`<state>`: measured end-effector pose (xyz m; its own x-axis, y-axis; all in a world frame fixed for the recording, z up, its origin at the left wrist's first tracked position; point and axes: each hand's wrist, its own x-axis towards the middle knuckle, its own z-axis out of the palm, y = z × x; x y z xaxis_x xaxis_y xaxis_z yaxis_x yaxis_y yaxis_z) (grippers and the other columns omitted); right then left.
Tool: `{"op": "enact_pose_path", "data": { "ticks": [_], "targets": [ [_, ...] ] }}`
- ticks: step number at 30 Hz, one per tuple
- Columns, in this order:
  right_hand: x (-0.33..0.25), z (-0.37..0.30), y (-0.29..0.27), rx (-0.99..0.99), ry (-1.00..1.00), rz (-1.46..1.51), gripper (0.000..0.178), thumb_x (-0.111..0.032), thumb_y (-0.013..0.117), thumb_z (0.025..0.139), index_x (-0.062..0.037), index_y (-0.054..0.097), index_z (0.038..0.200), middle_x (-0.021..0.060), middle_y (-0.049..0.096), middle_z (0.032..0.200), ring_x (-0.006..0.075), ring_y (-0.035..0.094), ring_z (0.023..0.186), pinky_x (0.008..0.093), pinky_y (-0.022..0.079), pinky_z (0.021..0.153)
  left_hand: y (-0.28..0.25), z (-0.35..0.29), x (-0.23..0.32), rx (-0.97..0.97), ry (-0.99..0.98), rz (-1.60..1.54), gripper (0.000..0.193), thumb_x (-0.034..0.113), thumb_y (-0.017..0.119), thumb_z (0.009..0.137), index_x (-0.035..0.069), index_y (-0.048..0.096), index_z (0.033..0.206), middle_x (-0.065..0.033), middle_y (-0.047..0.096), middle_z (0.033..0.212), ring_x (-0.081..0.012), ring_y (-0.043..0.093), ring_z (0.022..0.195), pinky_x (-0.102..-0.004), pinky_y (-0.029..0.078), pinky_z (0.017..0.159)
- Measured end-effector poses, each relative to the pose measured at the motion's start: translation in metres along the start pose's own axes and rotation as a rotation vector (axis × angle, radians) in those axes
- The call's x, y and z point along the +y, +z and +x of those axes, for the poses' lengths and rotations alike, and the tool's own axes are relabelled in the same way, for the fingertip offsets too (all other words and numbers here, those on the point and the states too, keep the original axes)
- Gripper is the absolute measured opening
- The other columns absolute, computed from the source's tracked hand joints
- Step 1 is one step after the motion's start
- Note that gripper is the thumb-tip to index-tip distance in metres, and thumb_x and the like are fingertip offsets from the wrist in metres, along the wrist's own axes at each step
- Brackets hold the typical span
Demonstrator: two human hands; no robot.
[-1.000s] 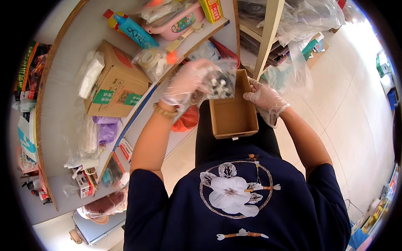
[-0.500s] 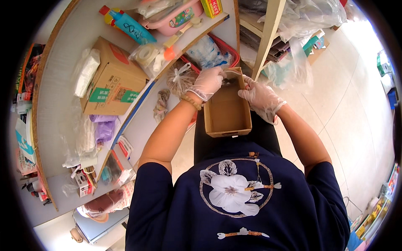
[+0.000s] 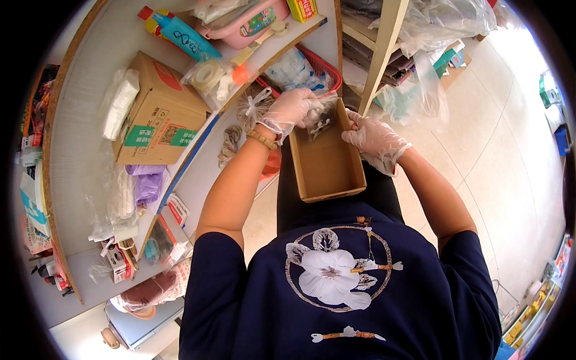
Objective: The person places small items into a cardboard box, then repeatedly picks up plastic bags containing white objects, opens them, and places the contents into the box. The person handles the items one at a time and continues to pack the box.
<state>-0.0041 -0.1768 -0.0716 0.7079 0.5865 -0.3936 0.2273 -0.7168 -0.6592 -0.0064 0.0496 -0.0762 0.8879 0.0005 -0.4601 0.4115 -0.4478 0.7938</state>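
Note:
My left hand (image 3: 294,113), in a thin clear glove, is closed on a small clear plastic bag (image 3: 322,123) at the far left corner of an open cardboard box (image 3: 327,165). Small whitish and dark bits show in the bag, too small to name. It hangs over the box's far end. My right hand (image 3: 375,138), also gloved, grips the box by its far right side wall. The inside of the box is bare brown cardboard where it shows. The box is above my lap, its long side pointing away from me.
A curved shelf holds a taped carton (image 3: 159,114), a blue bottle (image 3: 186,39), a pink tub (image 3: 246,24) and a brush (image 3: 252,48). Below it sits a red basket (image 3: 336,71) of plastic bags. A shelf post (image 3: 384,51) rises beyond my right hand, beside hanging plastic bags (image 3: 414,90).
My left hand has shifted slightly left and up with the small bag, which shows more clearly. The box has tilted a little and its near end has come closer to me.

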Motion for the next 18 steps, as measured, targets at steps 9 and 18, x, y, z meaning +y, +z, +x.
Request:
{"op": "enact_pose_path", "data": {
  "ticks": [9,18],
  "targets": [
    [-0.003,0.003,0.001,0.001,0.036,-0.042,0.061,-0.036,0.055,0.082,0.0000,0.045,0.130,0.0164,0.065,0.102,0.0342,0.061,0.098,0.0385,0.046,0.084,0.016,-0.017,-0.008,0.247,0.444,0.688,0.021,0.026,0.062,0.079,0.008,0.068,0.086,-0.0116,0.064,0.083,-0.0306,0.061,0.081,-0.0385,0.047,0.073],
    [-0.002,0.000,-0.002,-0.021,0.022,-0.025,0.061,-0.035,0.054,0.082,0.0011,0.044,0.130,0.0170,0.065,0.102,0.0342,0.061,0.096,0.0382,0.046,0.083,0.008,-0.026,0.000,0.338,0.553,0.781,0.019,0.028,0.065,0.076,0.009,0.069,0.079,-0.0107,0.062,0.081,-0.0307,0.057,0.087,-0.0401,0.043,0.080]
  ]
}}
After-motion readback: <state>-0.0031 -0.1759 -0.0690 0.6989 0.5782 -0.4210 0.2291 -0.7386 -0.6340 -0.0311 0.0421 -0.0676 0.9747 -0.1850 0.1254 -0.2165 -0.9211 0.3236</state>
